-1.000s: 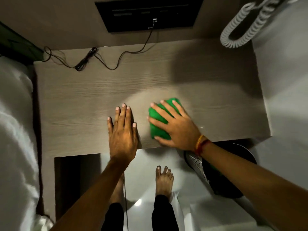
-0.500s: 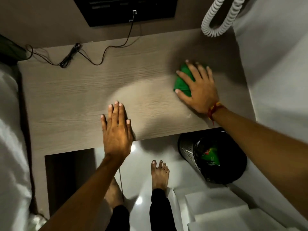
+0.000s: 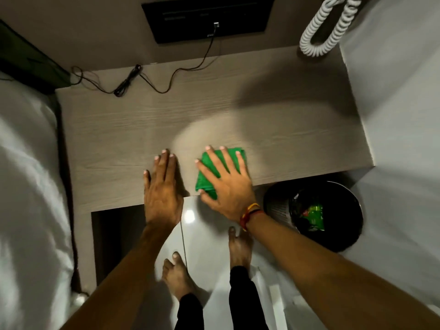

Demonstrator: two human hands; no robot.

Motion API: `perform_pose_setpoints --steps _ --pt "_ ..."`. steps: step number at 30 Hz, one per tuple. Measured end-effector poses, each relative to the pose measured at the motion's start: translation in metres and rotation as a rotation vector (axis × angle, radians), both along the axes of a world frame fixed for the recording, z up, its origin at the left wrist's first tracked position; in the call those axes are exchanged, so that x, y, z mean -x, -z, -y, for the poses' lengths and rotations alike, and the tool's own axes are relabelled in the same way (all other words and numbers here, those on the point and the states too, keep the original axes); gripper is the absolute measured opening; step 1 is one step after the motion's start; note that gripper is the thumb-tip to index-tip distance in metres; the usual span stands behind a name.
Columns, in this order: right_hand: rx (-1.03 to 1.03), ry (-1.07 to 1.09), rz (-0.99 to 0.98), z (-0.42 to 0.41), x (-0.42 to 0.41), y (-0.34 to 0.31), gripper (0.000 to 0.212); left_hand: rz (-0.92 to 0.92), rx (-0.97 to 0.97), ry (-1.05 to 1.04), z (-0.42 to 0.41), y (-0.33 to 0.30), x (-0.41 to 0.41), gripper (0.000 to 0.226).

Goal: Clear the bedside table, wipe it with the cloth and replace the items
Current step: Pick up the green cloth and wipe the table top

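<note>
No writing is legible. The right hand (image 3: 228, 186) presses its spread fingers (image 3: 214, 160) flat on the green cloth (image 3: 207, 179) at the tabletop's (image 3: 119, 144) near edge. The left hand (image 3: 162, 189) lies flat just beside, holding nothing.

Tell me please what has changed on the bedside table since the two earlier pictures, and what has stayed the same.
The right hand swept the green cloth out to the far right part of the table, then back to the near edge beside the left hand. Nothing was picked up or released. The left hand stayed flat on the table, the black cable stayed at the back.
</note>
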State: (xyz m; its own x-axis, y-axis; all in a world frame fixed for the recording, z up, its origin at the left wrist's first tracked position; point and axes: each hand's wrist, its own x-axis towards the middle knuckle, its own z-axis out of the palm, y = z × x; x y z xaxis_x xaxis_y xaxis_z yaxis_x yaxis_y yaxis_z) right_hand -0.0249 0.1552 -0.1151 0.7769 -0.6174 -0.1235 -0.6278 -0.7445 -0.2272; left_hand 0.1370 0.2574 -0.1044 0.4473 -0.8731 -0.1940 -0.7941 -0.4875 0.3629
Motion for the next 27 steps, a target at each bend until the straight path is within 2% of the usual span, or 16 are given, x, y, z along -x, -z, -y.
perform_pose_setpoints --steps 4,8,11,14,18,21,23,27 --pt "-0.002 -0.140 0.030 -0.030 -0.052 0.001 0.076 0.008 -0.018 -0.132 -0.040 -0.005 -0.032 0.092" --pt "-0.030 -0.152 0.019 -0.051 -0.082 -0.005 0.077 -0.019 -0.005 -0.193 -0.078 -0.017 -0.069 0.091" --pt "-0.100 -0.011 0.028 -0.041 -0.070 -0.013 0.071 -0.064 0.033 -0.162 -0.076 -0.029 -0.072 0.095" --pt "-0.169 0.018 0.170 -0.042 -0.095 -0.043 0.068 -0.063 0.132 -0.176 -0.087 -0.064 -0.095 0.088" --pt "-0.365 0.030 0.432 -0.058 -0.188 -0.103 0.064 0.005 0.286 -0.244 -0.097 -0.128 -0.152 0.089" --pt "-0.476 0.004 0.569 -0.078 -0.267 -0.150 0.061 0.088 0.460 -0.330 -0.102 -0.177 -0.204 0.066" --pt "-0.659 0.063 0.651 -0.098 -0.323 -0.182 0.060 0.176 0.528 -0.422 -0.110 -0.205 -0.244 0.055" --pt "-0.996 0.230 0.774 -0.140 -0.405 -0.227 0.065 0.262 0.464 -0.657 -0.130 -0.231 -0.322 0.054"
